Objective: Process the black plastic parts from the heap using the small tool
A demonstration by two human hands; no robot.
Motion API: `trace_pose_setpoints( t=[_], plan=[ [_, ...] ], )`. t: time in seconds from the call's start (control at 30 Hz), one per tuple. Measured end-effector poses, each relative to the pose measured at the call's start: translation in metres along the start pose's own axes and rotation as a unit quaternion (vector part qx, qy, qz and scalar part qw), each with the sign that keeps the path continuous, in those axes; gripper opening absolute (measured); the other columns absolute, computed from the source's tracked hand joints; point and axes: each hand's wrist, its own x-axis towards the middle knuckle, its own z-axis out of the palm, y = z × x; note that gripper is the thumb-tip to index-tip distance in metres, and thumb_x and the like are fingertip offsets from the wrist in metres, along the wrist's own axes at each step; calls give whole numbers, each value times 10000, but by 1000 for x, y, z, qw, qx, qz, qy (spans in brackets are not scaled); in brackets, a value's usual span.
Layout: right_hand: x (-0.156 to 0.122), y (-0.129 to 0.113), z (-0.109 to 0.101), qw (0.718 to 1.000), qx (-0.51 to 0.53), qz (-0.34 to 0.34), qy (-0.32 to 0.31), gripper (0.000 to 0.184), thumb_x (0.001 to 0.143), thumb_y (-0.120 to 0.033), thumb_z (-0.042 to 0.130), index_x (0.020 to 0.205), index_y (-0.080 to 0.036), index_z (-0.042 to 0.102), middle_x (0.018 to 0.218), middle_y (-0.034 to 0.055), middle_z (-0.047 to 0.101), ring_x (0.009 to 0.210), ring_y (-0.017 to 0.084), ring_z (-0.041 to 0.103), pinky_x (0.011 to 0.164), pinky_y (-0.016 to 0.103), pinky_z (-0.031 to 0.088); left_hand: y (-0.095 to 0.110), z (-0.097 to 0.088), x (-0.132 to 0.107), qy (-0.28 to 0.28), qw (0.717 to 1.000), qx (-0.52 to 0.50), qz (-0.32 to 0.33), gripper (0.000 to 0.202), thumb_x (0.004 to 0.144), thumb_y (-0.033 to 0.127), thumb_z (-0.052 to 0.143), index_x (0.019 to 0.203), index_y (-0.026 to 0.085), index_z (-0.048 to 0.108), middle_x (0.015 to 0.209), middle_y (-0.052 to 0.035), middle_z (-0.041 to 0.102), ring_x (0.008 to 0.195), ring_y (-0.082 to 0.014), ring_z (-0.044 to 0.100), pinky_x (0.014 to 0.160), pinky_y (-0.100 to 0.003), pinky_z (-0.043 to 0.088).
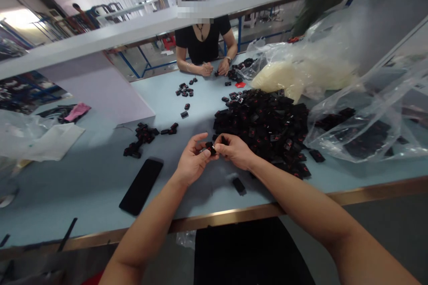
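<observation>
My left hand (194,160) is closed on a small black plastic part (210,146) with a bit of red on it. Thumb and fingers of my right hand (234,150) pinch at the right side of that part, where something small and pale shows between the fingertips. Both hands are just above the blue tabletop, in front of a large heap of black parts (264,120), many with red marks. A single black part (238,185) lies on the table below my right wrist. Exactly what the right fingertips grip is too small to make out.
A black phone (141,186) lies left of my left forearm. Beyond it is a small pile of black parts (144,133). Clear plastic bags (354,124) and a bag of pale yellow pieces (277,75) lie to the right. Across the table sits a person (203,44) handling parts.
</observation>
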Motion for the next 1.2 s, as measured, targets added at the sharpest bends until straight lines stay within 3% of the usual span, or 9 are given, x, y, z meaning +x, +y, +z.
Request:
trace_pose_setpoints(
  t=[0.1,0.33,0.57,0.9,1.2],
  plan=[
    [0,-2,-1,1000,10,9,17,517,615,-598,828,760,-189,548,579,-62,493,493,72,346,450,215,221,0,-2,0,-11,1000,-2,-19,417,713,218,842,1090,229,665,910,-6,723,776,-168,739,751,-307,620],
    [0,-3,-3,998,33,10,57,502,619,-569,841,720,-186,533,598,-54,501,487,62,344,437,208,209,5,1,1,25,999,-26,-13,336,720,217,836,999,187,653,940,-24,736,916,-205,741,945,-392,575],
    [-3,-5,0,997,32,3,67,466,681,-573,805,750,-193,543,581,-56,500,481,67,362,431,205,216,2,-3,2,35,999,-3,-16,346,744,225,816,960,202,546,858,-16,739,814,-213,755,797,-351,601],
    [-1,-4,-2,997,35,-14,74,424,744,-562,764,748,-194,553,585,-53,493,478,68,370,426,208,226,9,5,-3,7,1000,-17,-22,346,771,204,786,1061,160,602,1065,-114,749,1018,-258,727,981,-439,545],
    [-2,-4,-1,996,31,-7,88,373,739,-513,774,751,-194,581,584,-48,504,489,70,376,439,214,231,9,4,-5,-12,1000,-19,-16,319,763,166,784,1044,150,632,1032,-104,745,1024,-270,721,1007,-495,529]
  ],
)
